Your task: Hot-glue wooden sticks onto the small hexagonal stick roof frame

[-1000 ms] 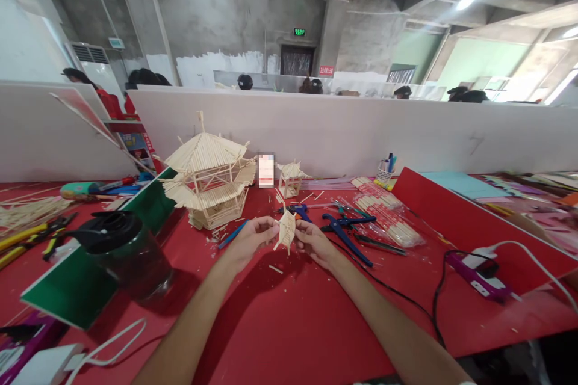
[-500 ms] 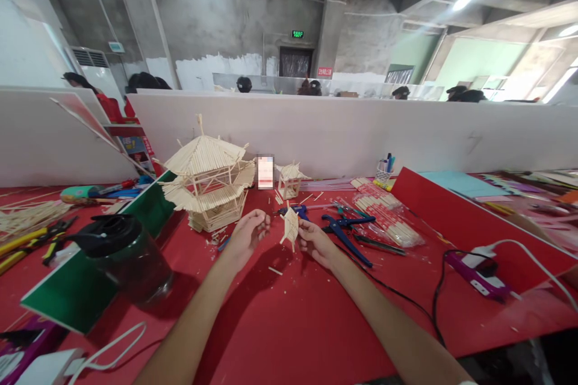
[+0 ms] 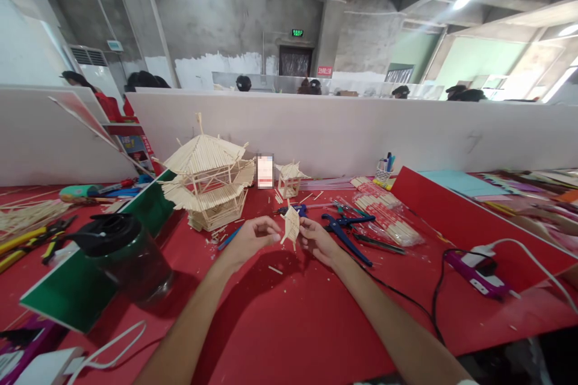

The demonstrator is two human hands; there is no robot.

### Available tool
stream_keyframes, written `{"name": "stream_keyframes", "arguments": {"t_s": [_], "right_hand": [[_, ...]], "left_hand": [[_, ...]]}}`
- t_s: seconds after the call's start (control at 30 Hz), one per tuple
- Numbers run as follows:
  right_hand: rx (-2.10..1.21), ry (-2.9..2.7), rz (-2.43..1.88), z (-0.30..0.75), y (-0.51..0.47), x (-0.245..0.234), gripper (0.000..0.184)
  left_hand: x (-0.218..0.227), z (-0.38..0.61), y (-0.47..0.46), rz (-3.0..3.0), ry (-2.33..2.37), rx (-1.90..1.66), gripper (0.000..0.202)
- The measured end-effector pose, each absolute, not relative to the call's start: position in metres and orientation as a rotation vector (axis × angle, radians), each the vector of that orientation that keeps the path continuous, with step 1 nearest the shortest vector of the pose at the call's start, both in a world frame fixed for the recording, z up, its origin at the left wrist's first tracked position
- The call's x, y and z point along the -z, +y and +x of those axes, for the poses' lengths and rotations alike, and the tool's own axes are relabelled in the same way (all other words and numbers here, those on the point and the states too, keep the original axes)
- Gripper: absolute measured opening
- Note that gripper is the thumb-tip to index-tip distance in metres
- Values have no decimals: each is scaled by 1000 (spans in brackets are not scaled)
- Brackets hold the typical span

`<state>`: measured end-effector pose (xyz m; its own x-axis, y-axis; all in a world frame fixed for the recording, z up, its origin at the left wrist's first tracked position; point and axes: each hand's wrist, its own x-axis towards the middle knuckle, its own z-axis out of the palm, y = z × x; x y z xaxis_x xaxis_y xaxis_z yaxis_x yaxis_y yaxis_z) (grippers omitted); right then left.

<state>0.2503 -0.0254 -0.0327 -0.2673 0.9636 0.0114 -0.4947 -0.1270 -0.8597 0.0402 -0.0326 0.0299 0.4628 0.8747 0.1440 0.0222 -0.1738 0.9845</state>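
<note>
Above the red table point(image 3: 289, 325) I hold a small roof piece made of wooden sticks point(image 3: 291, 227). My right hand point(image 3: 318, 242) pinches its right edge. My left hand point(image 3: 253, 237) is just left of it, fingers curled with the fingertips close to the piece; I cannot see whether they touch it. A large two-tier stick pavilion point(image 3: 206, 179) stands behind my left hand. Farther back, by the white partition, a small stick pavilion point(image 3: 289, 178) stands.
A dark jar with a black lid point(image 3: 121, 255) sits on a green board point(image 3: 90, 264) at the left. Blue pliers point(image 3: 345, 230), a bag of sticks point(image 3: 388, 216), a purple glue gun point(image 3: 474, 271) and cables lie right. Yellow cutters point(image 3: 27, 240) lie far left. People sit beyond the partition.
My left hand let go of the roof piece and drew back to the left, then came back close to it. My right hand kept holding the piece, tilting it slightly.
</note>
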Motion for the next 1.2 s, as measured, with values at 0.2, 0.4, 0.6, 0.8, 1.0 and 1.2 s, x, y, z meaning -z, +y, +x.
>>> {"name": "stream_keyframes", "arguments": {"t_s": [0.2, 0.4, 0.6, 0.8, 1.0, 1.2], "right_hand": [[-1654, -969, -735, 249, -24, 35, 39], [-1655, -977, -773, 249, -23, 38, 39], [-1674, -977, -793, 249, -23, 39, 39], [-1689, -962, -791, 246, -24, 38, 39], [-1690, -952, -750, 243, -25, 36, 36], [-1671, -833, -692, 250, -21, 37, 36]], "left_hand": [[-25, 38, -27, 1630, 837, -915, 21], [-21, 39, -23, 1634, 837, -917, 23], [-22, 40, -24, 1590, 770, -914, 27], [-22, 43, -27, 1542, 745, -894, 27], [-17, 45, -27, 1452, 730, -963, 26], [-25, 32, -21, 1315, 771, -1189, 29]]}}
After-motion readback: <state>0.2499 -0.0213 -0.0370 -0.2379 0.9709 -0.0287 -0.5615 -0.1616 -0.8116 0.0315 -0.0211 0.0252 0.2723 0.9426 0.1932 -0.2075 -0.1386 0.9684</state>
